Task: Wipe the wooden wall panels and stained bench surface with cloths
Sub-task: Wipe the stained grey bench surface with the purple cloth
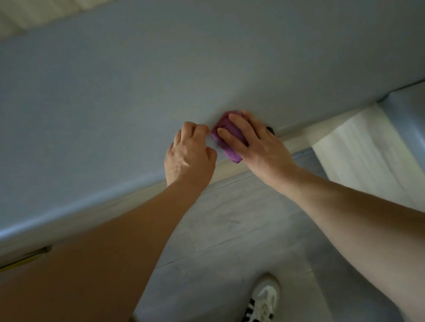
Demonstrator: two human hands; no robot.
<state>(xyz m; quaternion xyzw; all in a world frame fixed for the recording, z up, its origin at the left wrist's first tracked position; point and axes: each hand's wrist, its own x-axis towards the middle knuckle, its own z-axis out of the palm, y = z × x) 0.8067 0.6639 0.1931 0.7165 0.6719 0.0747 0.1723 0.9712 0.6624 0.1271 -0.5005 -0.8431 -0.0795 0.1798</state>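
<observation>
A folded purple cloth (226, 140) lies on the blue-grey bench surface (100, 106), close to its front edge. My right hand (256, 144) lies on top of the cloth with its fingers stretched over it, pressing it down. My left hand (189, 155) rests on the bench just left of the cloth, fingers curled in; I see nothing clearly held in it. A strip of pale wooden wall panel (17, 16) shows at the top left, beyond the bench.
The bench has a pale wooden front rim (132, 195). At the right a pale wooden side panel (363, 154) drops to the floor. Below lies grey plank floor (236, 222), with my shoe (263, 304) on it.
</observation>
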